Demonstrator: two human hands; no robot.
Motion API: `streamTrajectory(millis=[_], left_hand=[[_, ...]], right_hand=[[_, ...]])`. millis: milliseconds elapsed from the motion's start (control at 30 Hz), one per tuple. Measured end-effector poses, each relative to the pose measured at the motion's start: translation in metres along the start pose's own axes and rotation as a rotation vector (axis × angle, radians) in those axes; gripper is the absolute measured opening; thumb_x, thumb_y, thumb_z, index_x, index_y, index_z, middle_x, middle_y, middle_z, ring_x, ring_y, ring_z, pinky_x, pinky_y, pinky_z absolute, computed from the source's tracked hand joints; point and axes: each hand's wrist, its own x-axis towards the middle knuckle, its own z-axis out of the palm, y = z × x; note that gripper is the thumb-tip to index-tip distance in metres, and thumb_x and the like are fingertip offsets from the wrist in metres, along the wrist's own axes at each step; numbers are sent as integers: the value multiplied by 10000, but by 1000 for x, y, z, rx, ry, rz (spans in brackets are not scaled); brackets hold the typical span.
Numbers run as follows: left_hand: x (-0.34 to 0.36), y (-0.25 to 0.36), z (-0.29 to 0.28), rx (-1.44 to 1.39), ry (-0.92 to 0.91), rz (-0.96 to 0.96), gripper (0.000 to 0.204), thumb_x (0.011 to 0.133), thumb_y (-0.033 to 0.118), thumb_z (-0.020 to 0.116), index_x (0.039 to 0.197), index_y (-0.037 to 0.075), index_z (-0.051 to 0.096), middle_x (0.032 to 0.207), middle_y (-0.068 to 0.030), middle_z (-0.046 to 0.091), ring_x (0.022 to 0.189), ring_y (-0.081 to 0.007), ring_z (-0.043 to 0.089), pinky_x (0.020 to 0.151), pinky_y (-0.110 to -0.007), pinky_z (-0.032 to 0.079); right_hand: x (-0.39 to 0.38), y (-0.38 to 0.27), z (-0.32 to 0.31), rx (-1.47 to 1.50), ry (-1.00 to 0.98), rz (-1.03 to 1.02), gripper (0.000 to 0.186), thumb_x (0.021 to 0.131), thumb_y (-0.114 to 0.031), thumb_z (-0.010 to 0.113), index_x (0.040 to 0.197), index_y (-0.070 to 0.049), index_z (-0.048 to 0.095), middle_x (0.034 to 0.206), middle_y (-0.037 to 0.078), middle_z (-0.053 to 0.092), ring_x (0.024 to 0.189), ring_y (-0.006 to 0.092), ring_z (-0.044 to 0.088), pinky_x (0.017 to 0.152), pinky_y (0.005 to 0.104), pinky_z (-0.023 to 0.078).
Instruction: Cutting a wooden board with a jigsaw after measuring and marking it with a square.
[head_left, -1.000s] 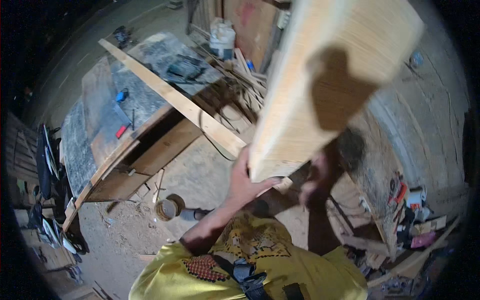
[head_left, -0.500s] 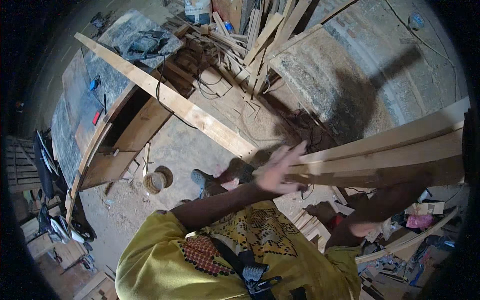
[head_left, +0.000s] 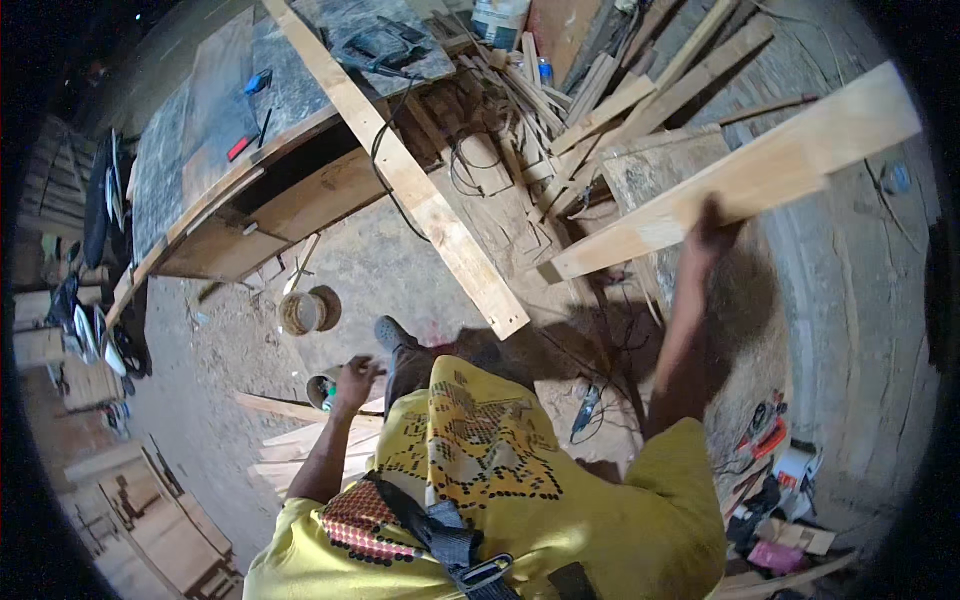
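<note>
My right hand [head_left: 712,235], stretched out to the right, grips a pale wooden board [head_left: 790,170] by its lower edge. The board slants up to the far right, its narrower near end pointing left. A step along its side suggests layered pieces, but I cannot tell how many. At the lower left my left hand [head_left: 357,382] hangs with loosely bent fingers apart, and nothing shows in it. A long plank [head_left: 430,210] with dark holes at its near end reaches from the workbench [head_left: 215,130] toward my body, touched by neither hand.
A power tool [head_left: 375,48] lies on the bench, its cable crossing the plank. Wood offcuts [head_left: 600,85] pile up at the back. On the floor are a round container [head_left: 300,313], cut boards [head_left: 310,445] at left, and scattered tools [head_left: 770,435] at right.
My left hand has come away from the boards' near end and dropped to the lower left. My right hand has swung the board up and forward. The view has turned.
</note>
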Motion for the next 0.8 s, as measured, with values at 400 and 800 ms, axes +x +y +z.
streamTrajectory(millis=[400, 800], left_hand=[[-181, -111, 6, -107, 17, -768, 440, 894, 431, 664, 1028, 15, 711, 869, -175, 707, 709, -262, 686, 628, -376, 523], [8, -138, -15, -238, 43, -279, 536, 904, 380, 691, 1171, -81, 628, 892, -205, 705, 771, -216, 704, 655, -341, 551]], right_hand=[[48, 119, 86, -568, 220, -285, 359, 884, -167, 669, 1166, 47, 606, 1168, 229, 623, 1179, 364, 536, 1002, 439, 426], [-139, 5, 149, -84, -402, -701, 326, 875, -97, 660, 1144, 58, 563, 1091, 222, 581, 1022, 390, 554, 896, 478, 445]])
